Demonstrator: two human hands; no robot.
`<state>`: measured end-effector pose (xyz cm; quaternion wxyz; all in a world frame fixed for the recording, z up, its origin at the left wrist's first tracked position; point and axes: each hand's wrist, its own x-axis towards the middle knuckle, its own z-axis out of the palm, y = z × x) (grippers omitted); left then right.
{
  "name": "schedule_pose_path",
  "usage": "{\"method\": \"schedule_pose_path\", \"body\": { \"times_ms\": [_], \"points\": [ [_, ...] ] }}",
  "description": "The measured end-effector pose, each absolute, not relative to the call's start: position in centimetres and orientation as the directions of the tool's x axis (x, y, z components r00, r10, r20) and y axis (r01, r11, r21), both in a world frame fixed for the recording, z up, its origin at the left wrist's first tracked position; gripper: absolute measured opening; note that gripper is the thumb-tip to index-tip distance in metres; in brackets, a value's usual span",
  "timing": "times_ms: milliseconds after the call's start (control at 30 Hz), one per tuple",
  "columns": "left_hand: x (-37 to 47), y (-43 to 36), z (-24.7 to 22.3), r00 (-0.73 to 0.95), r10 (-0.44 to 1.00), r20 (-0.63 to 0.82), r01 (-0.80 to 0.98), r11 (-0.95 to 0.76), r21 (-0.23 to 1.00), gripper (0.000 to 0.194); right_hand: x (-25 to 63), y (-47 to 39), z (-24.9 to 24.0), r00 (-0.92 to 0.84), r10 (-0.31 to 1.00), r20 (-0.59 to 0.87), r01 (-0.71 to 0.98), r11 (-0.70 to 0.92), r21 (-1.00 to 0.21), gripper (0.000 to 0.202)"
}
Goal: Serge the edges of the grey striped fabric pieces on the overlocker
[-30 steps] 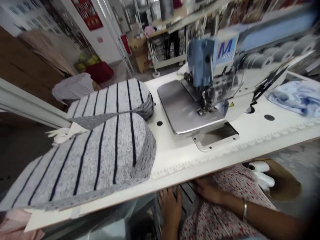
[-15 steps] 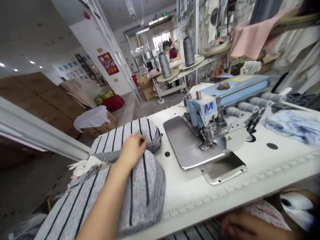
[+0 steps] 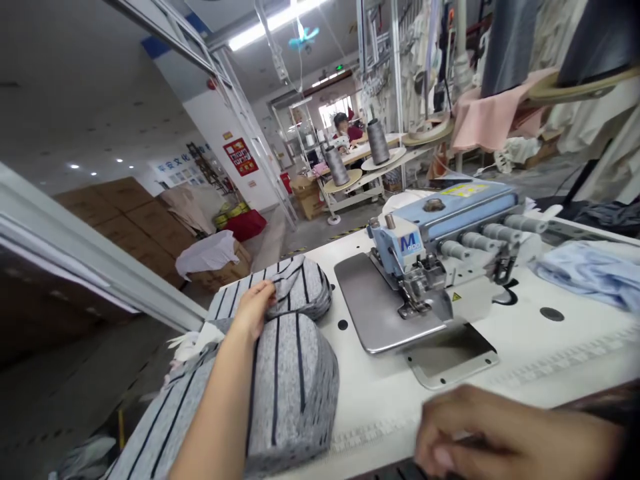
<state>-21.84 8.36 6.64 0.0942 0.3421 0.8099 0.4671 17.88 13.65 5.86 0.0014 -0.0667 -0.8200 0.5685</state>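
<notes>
My left hand [image 3: 257,305] pinches the edge of a grey, black-striped fabric piece [image 3: 293,275] on the far stack. The piece is bunched and partly raised. Below my left forearm lies the nearer stack of striped fabric pieces [image 3: 295,380], with rounded ends. My right hand [image 3: 465,430] hovers at the table's front edge with fingers curled; whatever is inside them, if anything, is hidden. In front of it stands a blue and white overlock sewing machine [image 3: 407,250] with a flat metal plate [image 3: 373,303].
Light blue cloth [image 3: 593,270] lies to the machine's right. Several grey thread cones [image 3: 493,233] line its side. A metal post [image 3: 115,257] rises at the table's left. Farther back a person [image 3: 345,127] sits at another table. Cardboard boxes [image 3: 125,217] are stacked at left.
My left hand has drawn back to the left, folding up the top piece of the far stack. My right hand has risen from below the table edge. The view has tilted up.
</notes>
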Motion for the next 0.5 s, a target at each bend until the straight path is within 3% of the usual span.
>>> {"method": "schedule_pose_path", "body": {
  "times_ms": [100, 167, 200, 333, 500],
  "points": [
    [-20.9, 8.4, 5.7, -0.734, 0.662, 0.152, 0.433, 0.283, 0.856, 0.028, 11.5, 15.2, 9.9, -0.983, 0.141, 0.12, -0.08, 0.261, -0.962, 0.016],
    [-20.3, 8.3, 5.4, -0.716, 0.676, 0.176, 0.448, 0.251, 0.858, 0.028, 6.2, 15.9, 10.7, -0.955, 0.29, 0.06, -0.074, -0.038, -0.997, 0.007],
    [-20.1, 8.2, 5.3, -0.703, 0.684, 0.194, 0.464, 0.235, 0.854, 0.028, 3.6, 16.2, 10.6, -0.931, 0.364, 0.041, -0.077, -0.085, -0.993, 0.009],
    [-19.2, 7.9, 5.7, -0.628, 0.725, 0.282, 0.559, 0.169, 0.812, 0.027, -4.8, 17.1, 9.2, -0.847, 0.532, 0.001, -0.085, -0.134, -0.987, 0.016],
    [-17.8, 7.8, 5.9, -0.578, 0.721, 0.381, 0.667, 0.149, 0.73, 0.022, -7.3, 17.4, 7.2, -0.813, 0.582, -0.001, -0.058, -0.082, -0.995, 0.019]
  ]
}}
